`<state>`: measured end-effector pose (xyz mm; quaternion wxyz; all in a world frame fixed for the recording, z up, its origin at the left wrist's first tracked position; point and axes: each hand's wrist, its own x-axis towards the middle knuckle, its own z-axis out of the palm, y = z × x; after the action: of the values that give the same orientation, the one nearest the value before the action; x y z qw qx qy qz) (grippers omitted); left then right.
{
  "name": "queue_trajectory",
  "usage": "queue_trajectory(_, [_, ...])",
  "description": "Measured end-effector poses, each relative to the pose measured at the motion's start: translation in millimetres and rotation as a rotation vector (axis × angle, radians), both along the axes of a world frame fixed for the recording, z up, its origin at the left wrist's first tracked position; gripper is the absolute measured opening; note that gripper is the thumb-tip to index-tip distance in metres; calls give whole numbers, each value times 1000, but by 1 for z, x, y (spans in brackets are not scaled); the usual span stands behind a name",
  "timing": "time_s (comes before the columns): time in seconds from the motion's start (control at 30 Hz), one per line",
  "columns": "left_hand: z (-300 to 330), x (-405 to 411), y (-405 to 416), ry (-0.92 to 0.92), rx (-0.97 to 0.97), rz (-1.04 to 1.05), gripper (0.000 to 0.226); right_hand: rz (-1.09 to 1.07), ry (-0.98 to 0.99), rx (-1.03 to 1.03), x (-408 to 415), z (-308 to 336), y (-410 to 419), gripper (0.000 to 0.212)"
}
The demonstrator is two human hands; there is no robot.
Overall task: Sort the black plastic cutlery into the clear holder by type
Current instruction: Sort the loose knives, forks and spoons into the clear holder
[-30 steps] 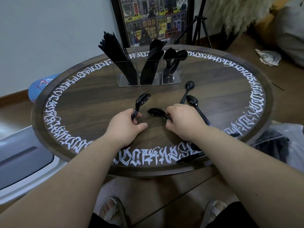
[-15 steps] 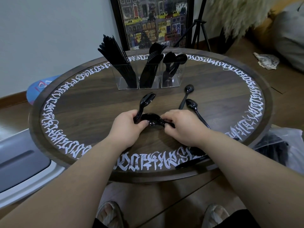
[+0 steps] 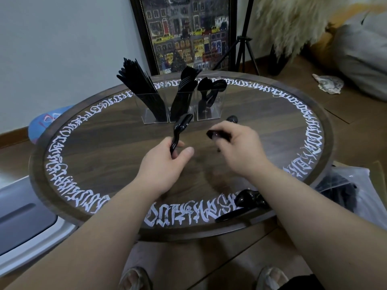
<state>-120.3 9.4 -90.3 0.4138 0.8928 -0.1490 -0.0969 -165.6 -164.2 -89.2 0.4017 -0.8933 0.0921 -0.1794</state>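
Observation:
A clear three-compartment holder [image 3: 149, 119] stands at the far side of the round table [image 3: 117, 143]. Its left compartment holds knives [image 3: 144, 91], the middle one forks [image 3: 185, 93] and the right one spoons [image 3: 210, 90]. My left hand [image 3: 165, 164] grips a small bunch of black cutlery [image 3: 179, 132] by the handles, heads pointing up toward the holder. My right hand [image 3: 238, 151] grips a black spoon [image 3: 213, 135], its bowl sticking out to the left. Another spoon [image 3: 232, 118] lies just behind that hand. More black pieces [image 3: 247, 198] lie at the near edge under my right forearm.
A clear plastic bag with black cutlery [image 3: 343, 189] sits off the table's right edge. Behind the table are a framed picture [image 3: 188, 34] and a tripod [image 3: 245, 51]. A white and grey object [image 3: 25, 222] lies low on the left.
Both hands have lifted and moved away from me toward the holder, and have parted. The right hand now carries its spoon above the table.

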Motion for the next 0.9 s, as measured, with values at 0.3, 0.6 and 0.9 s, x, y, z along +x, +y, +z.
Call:
queue_trajectory(0.3, [1,-3,-3,18,209,-218,41,188,192,1055,-13,8,-5,21])
queue_trajectory(0.6, [-1,-5,-8,20,250,-350,25,195,204,1089,-11,-4,0,18])
queue_trajectory(0.9, [-1,-5,-10,198,112,-332,15,116,58,755,-8,-7,-3,25])
